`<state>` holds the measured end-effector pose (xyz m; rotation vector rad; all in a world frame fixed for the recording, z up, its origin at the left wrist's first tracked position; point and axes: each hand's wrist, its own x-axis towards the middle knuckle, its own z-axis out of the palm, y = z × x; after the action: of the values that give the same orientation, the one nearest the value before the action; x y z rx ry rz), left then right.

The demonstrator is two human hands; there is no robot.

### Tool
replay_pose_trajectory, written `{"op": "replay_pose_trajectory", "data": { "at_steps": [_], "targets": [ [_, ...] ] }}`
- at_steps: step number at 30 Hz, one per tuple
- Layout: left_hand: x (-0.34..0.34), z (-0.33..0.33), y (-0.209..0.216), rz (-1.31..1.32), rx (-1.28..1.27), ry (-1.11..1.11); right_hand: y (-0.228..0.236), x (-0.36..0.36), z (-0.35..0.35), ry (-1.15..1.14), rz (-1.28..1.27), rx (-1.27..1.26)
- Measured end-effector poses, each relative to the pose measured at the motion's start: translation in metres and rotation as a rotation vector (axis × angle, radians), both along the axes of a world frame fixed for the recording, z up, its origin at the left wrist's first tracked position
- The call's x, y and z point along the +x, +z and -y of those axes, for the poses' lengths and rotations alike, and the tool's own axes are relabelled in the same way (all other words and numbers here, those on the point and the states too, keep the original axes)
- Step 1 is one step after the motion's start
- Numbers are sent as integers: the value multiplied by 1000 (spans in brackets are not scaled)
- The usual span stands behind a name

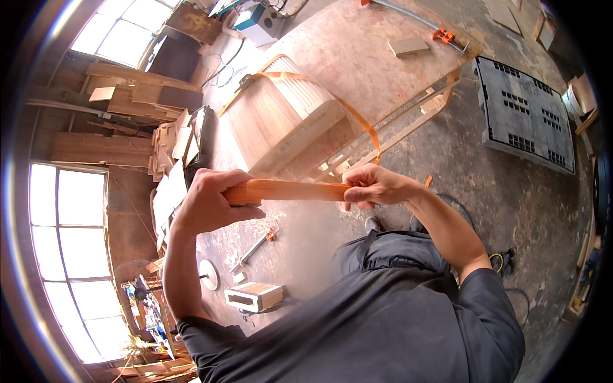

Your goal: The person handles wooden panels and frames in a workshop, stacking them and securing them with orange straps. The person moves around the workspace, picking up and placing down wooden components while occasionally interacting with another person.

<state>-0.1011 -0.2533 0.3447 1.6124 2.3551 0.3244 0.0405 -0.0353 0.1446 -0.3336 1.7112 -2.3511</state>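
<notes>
An orange webbing strap [290, 190] is stretched level in front of my chest. My left hand [214, 199] is closed around its left end, where the webbing looks doubled over. At the other end, my right hand [377, 185] pinches it between thumb and fingers. More of the same strap hangs off the bench edge near my right hand and runs back over a pale wooden piece [262, 121] with a slatted far part. A dark metal buckle [246, 81] sits on the strap at that piece's left side. The wooden piece lies on a worn workbench [351, 51].
A bar clamp with orange jaws [444, 35] and a small wood block [408, 46] lie on the bench. A grey plastic pallet [523, 115] is at the right. Another clamp [255, 249] and a hollow wooden box [254, 297] are low on the left. Boards [169, 147] are stacked leftward.
</notes>
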Motion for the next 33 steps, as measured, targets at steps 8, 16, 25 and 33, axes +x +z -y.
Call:
{"op": "replay_pose_trajectory", "data": {
  "at_steps": [8,16,25,33],
  "targets": [
    [-1,-1,-42,814,791,189,29,4,27,-182,-29,-424],
    [13,-53,-80,980,1303,304,43,-20,47,-183,131,-709],
    [15,-85,-96,1042,1441,341,52,-13,40,-326,242,-729],
    [24,-97,-85,1090,1424,47,57,-9,30,-375,237,-587]
  ]
}}
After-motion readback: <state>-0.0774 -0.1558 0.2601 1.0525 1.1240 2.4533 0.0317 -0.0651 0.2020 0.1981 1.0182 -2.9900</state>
